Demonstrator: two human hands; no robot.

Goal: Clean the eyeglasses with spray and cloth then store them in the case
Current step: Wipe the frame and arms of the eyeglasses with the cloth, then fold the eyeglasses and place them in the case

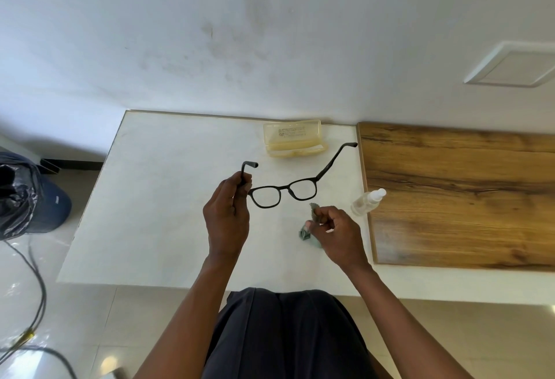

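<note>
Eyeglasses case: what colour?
Translucent pale yellow case, dark print on its lid; head view, the only one.

The eyeglasses [283,192] sit up over the middle of the tabletop [168,198], with the case [294,138] behind them by the wall. The spray bottle [368,202] lies off to their right at the wooden board [459,195]'s edge, and the cloth [309,233] is just in front of the glasses.

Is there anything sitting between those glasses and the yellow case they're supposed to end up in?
Nothing visible does. The eyeglasses, held up by one temple in the left hand, have only bare white tabletop between them and the open case. The spray bottle lies off to the right, and the cloth is in the right hand.
</note>
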